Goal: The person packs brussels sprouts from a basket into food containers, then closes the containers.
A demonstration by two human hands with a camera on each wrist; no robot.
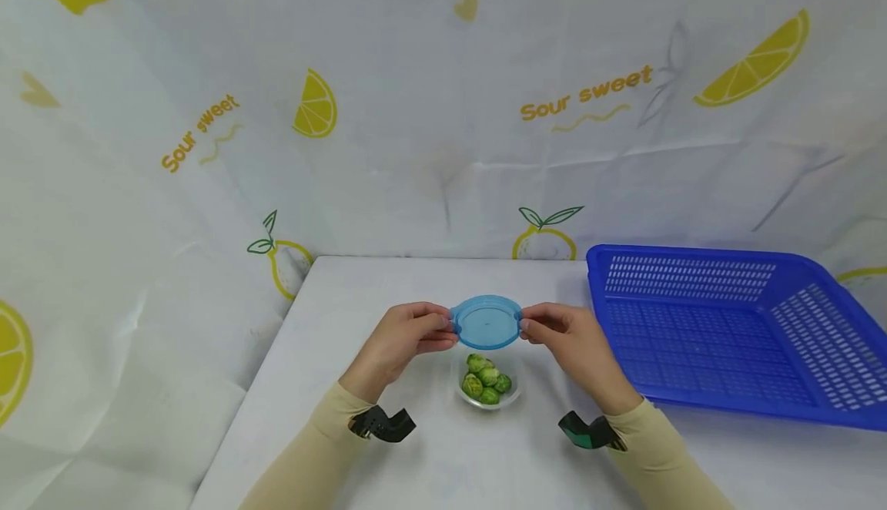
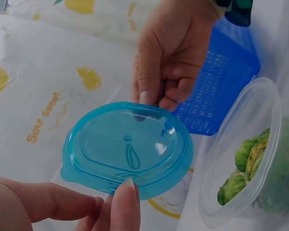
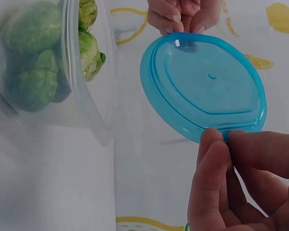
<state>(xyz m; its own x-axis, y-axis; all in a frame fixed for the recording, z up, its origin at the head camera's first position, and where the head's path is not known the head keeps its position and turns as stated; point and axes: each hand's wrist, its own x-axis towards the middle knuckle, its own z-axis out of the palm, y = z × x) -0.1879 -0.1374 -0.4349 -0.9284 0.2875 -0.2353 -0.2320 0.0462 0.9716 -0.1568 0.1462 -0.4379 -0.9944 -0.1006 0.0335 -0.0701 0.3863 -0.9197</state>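
Observation:
A translucent blue lid (image 1: 488, 323) is held up between both hands, tilted above and behind a clear plastic container (image 1: 489, 405). My left hand (image 1: 405, 338) pinches the lid's left edge between thumb and fingers. At the opposite edge, my right hand (image 1: 571, 344) pinches it the same way. Several Brussels sprouts (image 1: 487, 378) lie in the container, whose top is uncovered. In the left wrist view the lid (image 2: 130, 144) is apart from the container's rim (image 2: 274, 103). The right wrist view also shows a gap between lid (image 3: 207, 84) and container (image 3: 89, 103).
A large blue perforated basket (image 1: 707, 398) stands on the right side of the white table (image 1: 298, 417), close to my right forearm. Behind the table hangs a white cloth (image 1: 388, 171) printed with lemons and lettering. The table's left edge runs along my left side.

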